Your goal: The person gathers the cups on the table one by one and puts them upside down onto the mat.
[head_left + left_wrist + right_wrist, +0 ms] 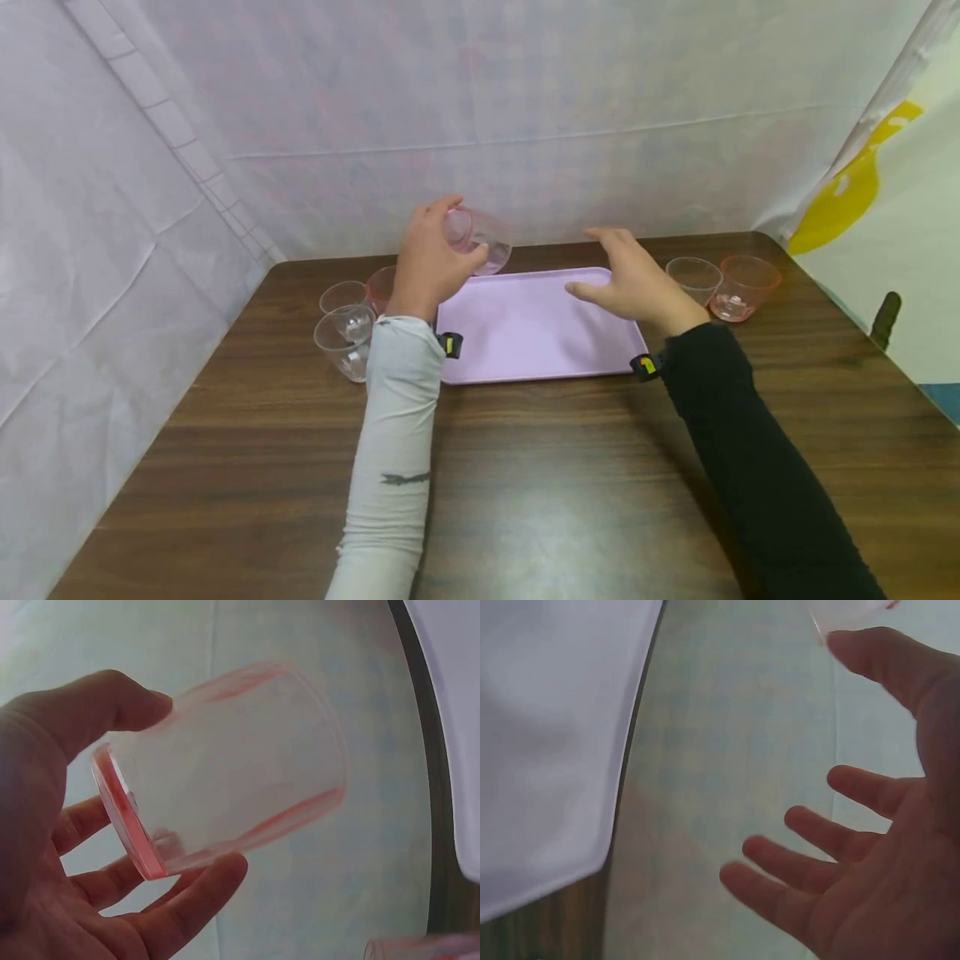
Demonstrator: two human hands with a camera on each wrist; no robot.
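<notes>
One cup in hand: a clear pink-tinted cup point(477, 239), lifted off the tabletop and tilted on its side, above the far left corner of the tray; in the left wrist view the cup point(225, 769) lies sideways with its thick pink base toward the palm.
Left grip: the left hand point(429, 260) is grasping the cup, thumb over the top and fingers point(196, 889) curled under it near the base.
Right grip: the right hand point(636, 282) is released, fingers spread and relaxed, holding nothing; it hovers over the right end of the tray, palm turned inward. The right wrist view shows the same loose fingers point(795, 862) with nothing between them.
Tray: a lilac rectangular tray point(525, 333) lies flat on the tabletop between the two forearms, nothing standing on it.
Left group: three cups stand upright just left of the tray, a clear cup at the front point(345, 340), a clear cup behind it point(342, 296), and a pink cup point(381, 287) partly hidden by the left hand.
Right group: a clear cup point(693, 278) and a pink cup point(743, 287) stand upright, side by side, just right of the tray and beyond the right hand.
Tabletop: dark wood grain point(540, 483), backed by white sheeting point(525, 108).
Sleeves: pale grey on the left arm point(397, 433), black on the right point(757, 467).
</notes>
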